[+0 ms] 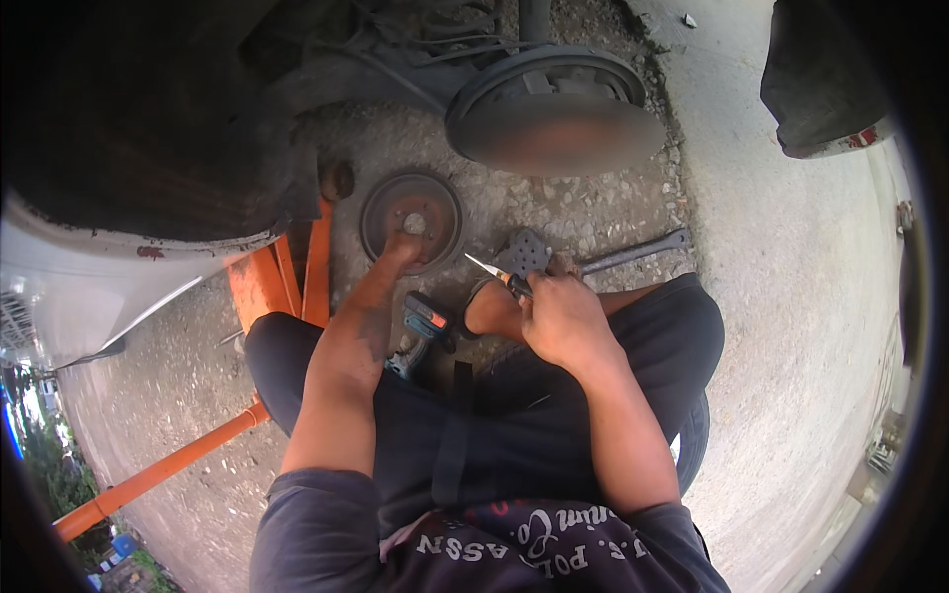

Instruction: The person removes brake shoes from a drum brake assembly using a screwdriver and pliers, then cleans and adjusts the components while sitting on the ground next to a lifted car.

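A round brake drum [376,203] with a rusty face, small holes and a centre hole lies in front of me. My left hand [400,247] reaches over its near rim and grips it near the centre hole, with some fingertips hidden. My right hand [563,316] is closed around the dark handle of a slim hand tool [497,273] with a pointed, pale metal tip. That tip points up and left toward the drum, apart from it. Whether the tool is a screwdriver or a knife, I cannot tell.
A teal-and-black cordless power tool [427,321] lies between my legs. Beyond my right hand is a long metal wrench [638,249]. An orange metal stand [265,287] is at left, beside the raised vehicle body [109,262]. Ahead hangs a wheel backing plate [474,94], partly blurred.
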`<state>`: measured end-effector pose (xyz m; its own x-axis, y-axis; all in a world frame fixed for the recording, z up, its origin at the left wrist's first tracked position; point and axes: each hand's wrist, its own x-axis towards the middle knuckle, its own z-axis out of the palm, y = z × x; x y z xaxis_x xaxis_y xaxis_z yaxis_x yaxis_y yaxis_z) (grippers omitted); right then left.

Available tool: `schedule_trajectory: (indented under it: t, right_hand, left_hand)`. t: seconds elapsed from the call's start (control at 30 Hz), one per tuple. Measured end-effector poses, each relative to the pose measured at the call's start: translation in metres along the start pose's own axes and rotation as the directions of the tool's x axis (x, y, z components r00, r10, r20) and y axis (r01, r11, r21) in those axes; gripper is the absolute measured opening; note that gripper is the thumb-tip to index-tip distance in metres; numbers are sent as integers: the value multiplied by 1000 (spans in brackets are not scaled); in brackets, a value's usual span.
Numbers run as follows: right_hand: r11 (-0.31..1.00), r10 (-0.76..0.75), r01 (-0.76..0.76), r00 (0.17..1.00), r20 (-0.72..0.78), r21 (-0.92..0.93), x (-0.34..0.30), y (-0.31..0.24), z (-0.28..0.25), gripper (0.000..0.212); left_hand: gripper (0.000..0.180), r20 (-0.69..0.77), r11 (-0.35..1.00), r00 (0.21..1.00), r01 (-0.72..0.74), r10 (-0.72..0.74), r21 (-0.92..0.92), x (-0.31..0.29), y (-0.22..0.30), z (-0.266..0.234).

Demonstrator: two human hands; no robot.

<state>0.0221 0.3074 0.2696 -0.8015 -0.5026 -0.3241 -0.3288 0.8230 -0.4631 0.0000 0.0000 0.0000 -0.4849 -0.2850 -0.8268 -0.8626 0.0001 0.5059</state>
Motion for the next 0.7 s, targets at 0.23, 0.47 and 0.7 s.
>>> schedule_trajectory:
  t: [0.23,0.47,0.7]
  right_hand:
    - [999,-16,16,1000,-16,32,8,7,-4,18]
    - [984,60,-28,982,-177,178,5,0,-13,21]
    - [935,102,46,914,-393,351,-14,4,-36,21]
  left_hand:
    - [36,-14,995,999,-30,31,92,3,-4,-3]
    - [29,-244,747,706,-638,664,187,-75,89,29]
    - [34,-376,438,401,-899,835,13,-203,142,91]
